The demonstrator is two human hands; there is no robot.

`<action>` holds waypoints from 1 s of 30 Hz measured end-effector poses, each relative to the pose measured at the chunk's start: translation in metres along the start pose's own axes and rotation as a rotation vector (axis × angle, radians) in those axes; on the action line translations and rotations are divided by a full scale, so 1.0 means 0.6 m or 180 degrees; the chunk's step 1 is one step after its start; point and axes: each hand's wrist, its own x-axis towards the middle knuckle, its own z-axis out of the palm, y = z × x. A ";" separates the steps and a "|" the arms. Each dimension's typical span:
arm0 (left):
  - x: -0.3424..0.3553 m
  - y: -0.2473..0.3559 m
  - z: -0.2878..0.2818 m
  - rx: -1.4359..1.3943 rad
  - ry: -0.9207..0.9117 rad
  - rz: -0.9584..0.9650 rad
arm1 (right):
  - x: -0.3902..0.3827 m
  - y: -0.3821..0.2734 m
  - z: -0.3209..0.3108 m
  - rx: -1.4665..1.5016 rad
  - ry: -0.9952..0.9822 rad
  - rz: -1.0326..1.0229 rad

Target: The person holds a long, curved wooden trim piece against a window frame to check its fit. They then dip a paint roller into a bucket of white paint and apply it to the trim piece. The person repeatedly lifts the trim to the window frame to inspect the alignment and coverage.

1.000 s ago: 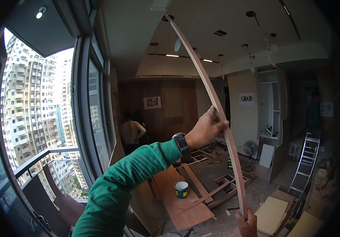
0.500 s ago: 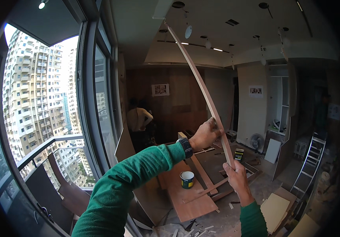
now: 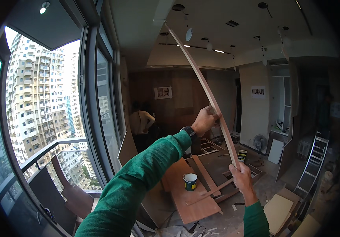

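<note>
A long, thin wooden batten (image 3: pixel 199 79) runs from the lower middle up to the edge of a white ceiling drop (image 3: pixel 144 27). My left hand (image 3: pixel 206 120) is closed on it about halfway down, with a dark watch on the wrist and a green sleeve on the arm. My right hand (image 3: pixel 242 178) grips the batten's lower end. Beyond my hands, a can (image 3: pixel 190 185) stands on a reddish plywood board (image 3: pixel 193 207) on the floor.
Glazed window frames and a balcony railing (image 3: pixel 39 154) line my left. Two people (image 3: pixel 142 122) are by the back wooden wall. An aluminium ladder (image 3: pixel 312 162) leans at the right, near a fan (image 3: pixel 259 142), loose panels (image 3: pixel 276 209) and timber frames (image 3: pixel 253 170) on the floor.
My right hand has moved up from near the lower edge along with the batten's bottom end. My left hand has shifted slightly. The view has moved a little.
</note>
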 end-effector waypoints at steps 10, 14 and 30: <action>-0.082 0.092 0.067 0.0225 -0.0761 0.0031 | -0.222 0.033 -0.095 0.0736 0.0047 0.0518; -0.126 0.112 0.115 0.0295 -0.1095 0.0001 | -0.290 0.065 -0.129 0.0617 0.0225 0.0250; -0.243 0.217 0.290 0.1039 -0.2091 0.0551 | -0.486 0.139 -0.251 0.0504 0.1114 0.0800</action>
